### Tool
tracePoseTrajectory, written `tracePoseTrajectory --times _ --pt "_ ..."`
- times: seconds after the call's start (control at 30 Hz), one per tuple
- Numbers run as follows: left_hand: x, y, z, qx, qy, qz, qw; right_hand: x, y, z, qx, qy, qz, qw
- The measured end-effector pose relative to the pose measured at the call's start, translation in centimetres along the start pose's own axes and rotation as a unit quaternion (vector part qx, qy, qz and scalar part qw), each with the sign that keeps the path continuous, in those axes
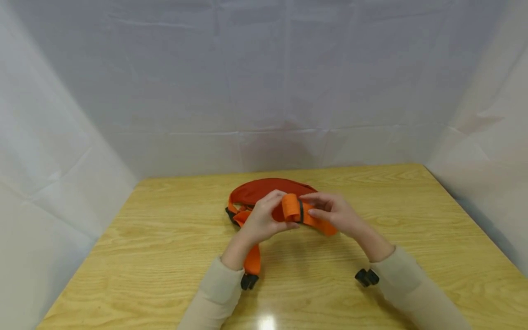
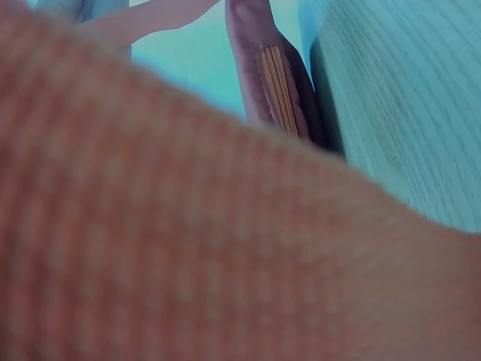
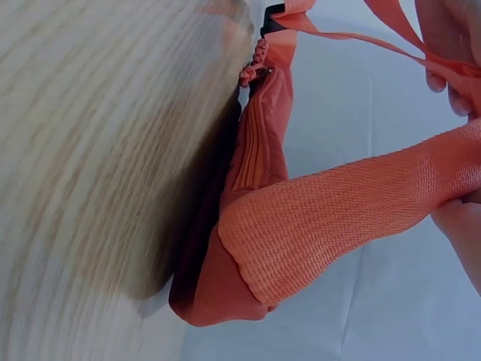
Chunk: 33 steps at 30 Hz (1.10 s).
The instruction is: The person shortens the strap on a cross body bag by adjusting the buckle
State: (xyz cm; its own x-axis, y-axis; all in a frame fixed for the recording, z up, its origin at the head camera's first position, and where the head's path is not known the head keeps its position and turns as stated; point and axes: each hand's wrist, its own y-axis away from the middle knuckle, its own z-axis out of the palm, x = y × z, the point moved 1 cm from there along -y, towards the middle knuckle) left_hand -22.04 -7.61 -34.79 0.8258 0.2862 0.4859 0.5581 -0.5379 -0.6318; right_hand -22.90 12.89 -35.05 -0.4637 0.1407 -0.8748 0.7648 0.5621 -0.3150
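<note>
A red waist bag (image 1: 272, 185) with an orange strap (image 1: 291, 208) lies towards the back of the table. My left hand (image 1: 261, 221) holds a flat-rolled part of the strap in front of the bag, with the thumb below it. On the other side, my right hand (image 1: 336, 214) pinches the strap beside a narrow black band (image 1: 300, 211) round the roll. In the right wrist view, the strap (image 3: 353, 210) runs from the end of the bag (image 3: 278, 105) up to the hands. A blurred ribbed surface covers much of the left wrist view.
One black buckle part (image 1: 249, 282) hangs from the strap end near the left sleeve (image 1: 220, 282). Another black buckle piece (image 1: 366, 277) is beside the right sleeve (image 1: 398, 275). White sheeting (image 1: 264, 91) surrounds the wooden table (image 1: 173, 238) at the back and sides.
</note>
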Motion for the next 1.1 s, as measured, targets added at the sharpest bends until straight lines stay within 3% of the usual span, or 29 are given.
tracePoseTrajectory --times 0.3,0.53,0.7,0.93,1.1 --pt "-0.2 0.1 0.0 -0.011 0.018 -0.018 0.9996 -0.2 0.1 0.8 -0.006 0.056 -0.035 0.9978" --pt "-0.2 0.3 -0.1 -0.018 0.023 -0.048 0.9984 -0.5 0.0 1.4 0.005 0.113 -0.032 0.9931" --pt "-0.3 0.3 -0.1 -0.021 0.01 -0.059 0.998 -0.5 -0.2 1.5 0.016 0.109 -0.024 0.9936" --pt "-0.1 0.3 -0.1 -0.03 -0.058 -0.082 0.9945 -0.2 -0.1 1.3 0.033 0.086 0.003 0.9957" --pt "0.0 0.4 -0.2 -0.031 -0.068 -0.102 0.9919 -0.4 -0.1 1.3 0.031 0.079 -0.002 0.9964"
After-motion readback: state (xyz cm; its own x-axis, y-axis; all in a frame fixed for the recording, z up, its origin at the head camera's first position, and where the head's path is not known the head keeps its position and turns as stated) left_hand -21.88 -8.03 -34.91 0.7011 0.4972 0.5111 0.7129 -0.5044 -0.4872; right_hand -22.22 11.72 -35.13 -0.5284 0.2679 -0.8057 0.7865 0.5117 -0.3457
